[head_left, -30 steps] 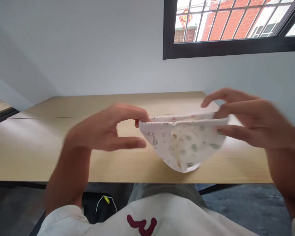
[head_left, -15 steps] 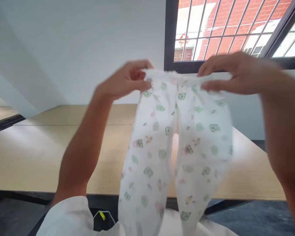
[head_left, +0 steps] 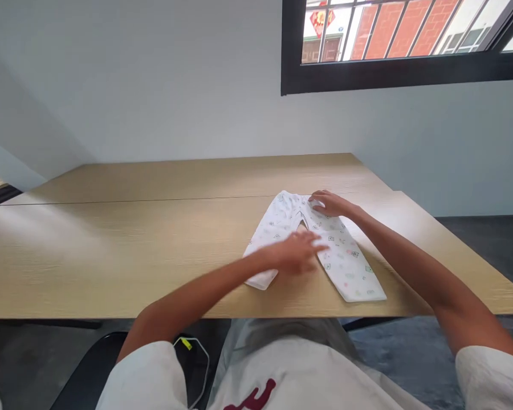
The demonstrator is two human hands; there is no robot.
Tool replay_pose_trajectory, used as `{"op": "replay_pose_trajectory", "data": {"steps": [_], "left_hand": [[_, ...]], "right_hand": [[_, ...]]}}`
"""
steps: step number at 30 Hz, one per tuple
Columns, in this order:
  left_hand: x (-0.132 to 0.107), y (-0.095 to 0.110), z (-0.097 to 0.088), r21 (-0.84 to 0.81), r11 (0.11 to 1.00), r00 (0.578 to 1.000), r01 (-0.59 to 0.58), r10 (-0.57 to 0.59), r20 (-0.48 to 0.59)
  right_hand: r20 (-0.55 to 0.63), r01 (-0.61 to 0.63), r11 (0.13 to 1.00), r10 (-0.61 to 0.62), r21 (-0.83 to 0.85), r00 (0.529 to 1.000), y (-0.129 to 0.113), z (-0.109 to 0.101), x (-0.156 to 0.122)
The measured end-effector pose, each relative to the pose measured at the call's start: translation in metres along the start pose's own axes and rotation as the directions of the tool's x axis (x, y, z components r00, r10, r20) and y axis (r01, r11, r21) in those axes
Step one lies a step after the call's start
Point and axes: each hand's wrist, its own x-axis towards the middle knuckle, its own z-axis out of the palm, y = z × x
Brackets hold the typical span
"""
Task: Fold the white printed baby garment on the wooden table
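Observation:
A pair of white child's pants (head_left: 346,262) with a small green and pink print lies spread on the table, its waistband toward the wall and its legs parted toward me. My right hand (head_left: 328,204) is at the right corner of the waistband, its fingers closed on the fabric. Slightly blurred, my left hand (head_left: 298,252) hovers over the gap between the two legs with its fingers apart and holds nothing. My left hand and forearm cover part of the left leg.
The light wooden table (head_left: 111,256) reaches back to a pale wall (head_left: 175,85). A dark-framed barred window (head_left: 393,71) is at the upper right. Below the table's front edge, a black chair (head_left: 98,364) and a white cable (head_left: 207,364) show at the left.
The pants, held up by the waistband in both hands before, now lie on the table. My left hand has let go and moved toward the legs. The view has shifted too.

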Motion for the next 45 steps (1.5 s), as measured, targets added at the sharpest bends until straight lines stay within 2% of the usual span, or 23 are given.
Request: {"op": "replay_pose_trajectory", "data": {"steps": [2,3,5,6,8,10,13,14,16,17,19,21,24,25,27,30,35,41,45], "left_hand": [[0.004,0.036,0.018,-0.002,0.99,0.99,-0.142,0.142,0.022],[0.005,0.047,0.026,-0.026,0.98,0.98,-0.199,0.2,0.019],[0.004,0.051,0.035,-0.098,0.963,0.967,-0.25,0.253,0.018],[0.002,0.045,0.035,-0.152,0.957,0.967,-0.247,0.254,0.025],[-0.01,0.02,0.028,-0.293,0.936,0.974,-0.193,0.218,0.055],[-0.029,-0.015,0.013,-0.461,0.88,0.98,-0.114,0.175,0.09],[-0.065,-0.071,-0.013,-0.659,0.752,0.954,0.005,0.194,0.228],[-0.077,-0.088,-0.02,-0.668,0.74,0.953,0.074,0.144,0.266],[-0.099,-0.117,-0.029,-0.61,0.762,0.962,0.217,-0.061,0.266],[-0.108,-0.129,-0.031,-0.557,0.777,0.951,0.293,-0.179,0.251],[-0.12,-0.146,-0.028,-0.485,0.766,0.906,0.421,-0.387,0.175],[-0.124,-0.155,-0.019,-0.446,0.752,0.853,0.485,-0.52,0.05],[-0.113,-0.157,0.001,-0.345,0.807,0.801,0.479,-0.563,-0.203],[-0.108,-0.155,0.007,-0.302,0.836,0.8,0.458,-0.536,-0.269],[-0.098,-0.151,0.017,-0.242,0.881,0.819,0.406,-0.468,-0.331],[-0.091,-0.148,0.025,-0.248,0.893,0.836,0.376,-0.442,-0.325],[-0.095,-0.159,0.025,-0.291,0.876,0.827,0.386,-0.468,-0.312],[-0.097,-0.161,0.024,-0.301,0.879,0.829,0.371,-0.459,-0.32],[-0.103,-0.159,0.021,-0.279,0.856,0.831,0.435,-0.501,-0.241]], "right_hand": [[0.001,-0.023,0.999,0.023,-0.04,1.0,-0.001,0.003,0.004],[-0.005,-0.039,0.998,0.039,-0.055,0.999,-0.002,0.004,0.007],[-0.018,-0.073,0.994,0.072,-0.083,0.997,-0.004,0.006,0.009],[-0.025,-0.093,0.991,0.091,-0.099,0.996,-0.005,0.006,0.009],[-0.038,-0.143,0.981,0.139,-0.129,0.99,-0.008,0.005,0.005],[-0.044,-0.191,0.97,0.186,-0.152,0.982,-0.014,0.003,-0.003],[-0.028,-0.212,0.962,0.211,-0.171,0.977,-0.032,-0.001,-0.02],[-0.027,-0.193,0.965,0.191,-0.177,0.981,-0.04,-0.002,-0.027],[-0.044,-0.102,0.979,0.096,-0.178,0.994,-0.058,-0.004,-0.04],[-0.054,-0.035,0.986,0.026,-0.164,0.998,-0.067,-0.004,-0.045],[-0.067,0.106,0.989,-0.114,-0.107,0.991,-0.082,-0.004,-0.053],[-0.078,0.203,0.978,-0.205,-0.04,0.976,-0.09,-0.002,-0.056],[-0.106,0.236,0.968,-0.226,0.089,0.968,-0.09,0.0,-0.055],[-0.117,0.219,0.965,-0.203,0.147,0.972,-0.088,0.0,-0.054],[-0.145,0.158,0.954,-0.124,0.253,0.982,-0.083,0.001,-0.052],[-0.181,0.084,0.952,-0.031,0.295,0.983,-0.075,0.003,-0.053],[-0.149,0.086,0.979,-0.059,0.187,0.987,-0.064,0.005,-0.054],[-0.146,0.091,0.976,-0.063,0.198,0.987,-0.051,0.006,-0.053],[-0.16,0.032,0.987,-0.006,0.159,0.987,-0.051,0.007,-0.054]]}}
